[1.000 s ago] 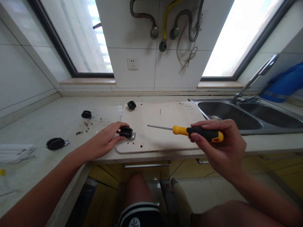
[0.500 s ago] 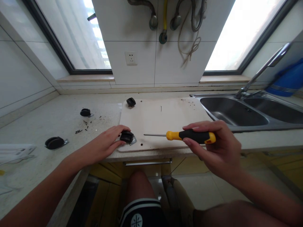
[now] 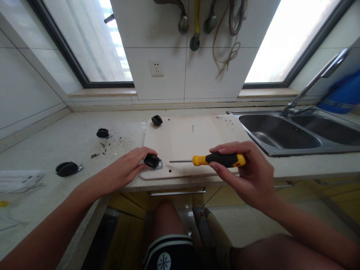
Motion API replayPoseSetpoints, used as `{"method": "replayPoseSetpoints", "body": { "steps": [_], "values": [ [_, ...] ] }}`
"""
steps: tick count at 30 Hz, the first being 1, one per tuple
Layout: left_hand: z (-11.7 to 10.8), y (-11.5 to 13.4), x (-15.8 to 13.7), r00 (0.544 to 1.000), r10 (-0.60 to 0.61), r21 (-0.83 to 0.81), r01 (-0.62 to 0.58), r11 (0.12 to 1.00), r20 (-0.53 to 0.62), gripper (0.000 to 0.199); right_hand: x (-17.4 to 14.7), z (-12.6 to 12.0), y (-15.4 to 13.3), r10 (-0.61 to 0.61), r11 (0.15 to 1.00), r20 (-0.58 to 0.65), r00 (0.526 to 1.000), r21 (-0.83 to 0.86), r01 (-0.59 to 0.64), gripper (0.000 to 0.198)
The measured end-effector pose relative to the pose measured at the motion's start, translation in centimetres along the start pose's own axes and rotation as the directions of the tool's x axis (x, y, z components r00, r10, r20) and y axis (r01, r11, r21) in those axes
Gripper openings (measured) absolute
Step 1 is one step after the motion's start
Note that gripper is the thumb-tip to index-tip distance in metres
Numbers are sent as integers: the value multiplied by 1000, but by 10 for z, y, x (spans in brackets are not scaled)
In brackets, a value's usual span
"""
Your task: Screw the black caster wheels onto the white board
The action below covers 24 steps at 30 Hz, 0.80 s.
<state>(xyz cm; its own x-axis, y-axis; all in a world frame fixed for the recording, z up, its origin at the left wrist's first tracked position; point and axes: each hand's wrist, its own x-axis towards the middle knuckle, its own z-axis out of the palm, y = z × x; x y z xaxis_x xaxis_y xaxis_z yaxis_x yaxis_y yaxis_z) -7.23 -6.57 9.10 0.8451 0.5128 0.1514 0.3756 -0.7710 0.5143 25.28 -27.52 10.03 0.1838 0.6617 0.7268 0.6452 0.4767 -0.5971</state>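
Observation:
My left hand (image 3: 133,165) grips a black caster wheel (image 3: 152,161) by its wheel, at the near left corner of a white board (image 3: 194,142). The caster's metal plate faces right. In my right hand (image 3: 247,168) is a screwdriver (image 3: 222,159) with a yellow and black handle. Its shaft lies level above the board and points left, the tip a short way right of the caster's plate and apart from it. Another caster (image 3: 156,120) stands at the board's far left corner. Small holes and a pencil mark show on the board.
Two loose casters, one farther back (image 3: 102,133) and one nearer (image 3: 66,169), lie on the counter (image 3: 84,120) at the left. Several dark screws (image 3: 95,155) and debris are scattered beside them. A steel sink (image 3: 278,129) with a tap (image 3: 312,84) adjoins the board's right side.
My right hand and the screwdriver have moved slightly left, bringing the tip a little closer to the caster. My left hand keeps hold of the caster. The view has shifted slightly.

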Motion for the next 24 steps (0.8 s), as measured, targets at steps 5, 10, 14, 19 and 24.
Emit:
{"method": "replayPoseSetpoints", "body": {
  "steps": [5,10,14,19,24],
  "values": [
    [-2,1,1,1000,-12,-12,12,1000,1,39,3,10,-3,-14,999,62,998,-48,17,32],
    [-4,6,2,1000,-2,19,2,1000,2,38,6,18,-5,-18,997,97,995,-70,25,31],
    [-6,9,2,999,-10,60,7,998,45,38,4,22,-5,-23,999,113,993,-44,28,29],
    [-5,9,1,999,-4,77,1,997,42,39,5,25,-5,-56,998,131,990,-14,58,30],
    [-4,11,1,999,-5,74,3,997,36,39,6,29,-4,-82,996,144,986,-12,85,31]
  ]
}}
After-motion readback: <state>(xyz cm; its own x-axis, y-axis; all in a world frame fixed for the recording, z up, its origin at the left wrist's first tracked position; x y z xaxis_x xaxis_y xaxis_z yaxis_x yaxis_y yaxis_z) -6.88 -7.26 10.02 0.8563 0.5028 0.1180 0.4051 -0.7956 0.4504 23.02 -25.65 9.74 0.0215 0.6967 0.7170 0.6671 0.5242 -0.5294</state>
